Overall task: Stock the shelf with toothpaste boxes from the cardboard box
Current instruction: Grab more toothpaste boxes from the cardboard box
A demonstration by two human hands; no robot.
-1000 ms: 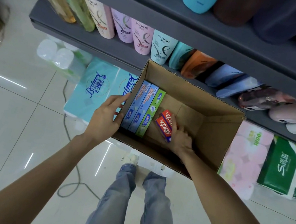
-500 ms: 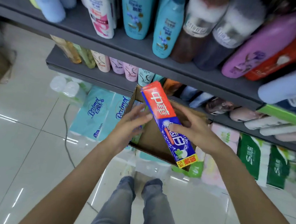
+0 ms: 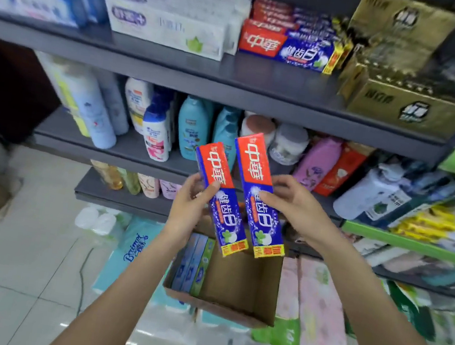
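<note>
I hold two red-and-blue toothpaste boxes upright and side by side above the open cardboard box (image 3: pixel 248 282). My left hand (image 3: pixel 190 208) grips the left toothpaste box (image 3: pixel 221 198) at its middle. My right hand (image 3: pixel 293 206) grips the right toothpaste box (image 3: pixel 258 194) at its middle. Inside the cardboard box, along its left wall, lie two blue toothpaste boxes (image 3: pixel 189 261) and a green one (image 3: pixel 203 266). On the top shelf (image 3: pixel 205 77) a stack of matching red-and-blue toothpaste boxes (image 3: pixel 290 42) sits between white toothpaste boxes (image 3: pixel 171 25) and gold cartons (image 3: pixel 396 79).
Shampoo and lotion bottles (image 3: pixel 191 128) fill the middle shelf behind my hands. A lower shelf holds more bottles (image 3: pixel 130 181). Tissue packs (image 3: pixel 132 249) lie on the tiled floor under the cardboard box. Green-edged shelving (image 3: pixel 416 245) with packets stands at the right.
My right hand lifted red-and-blue boxes out of the cardboard box. My left hand left the box rim and took one. My view rose to the top shelf.
</note>
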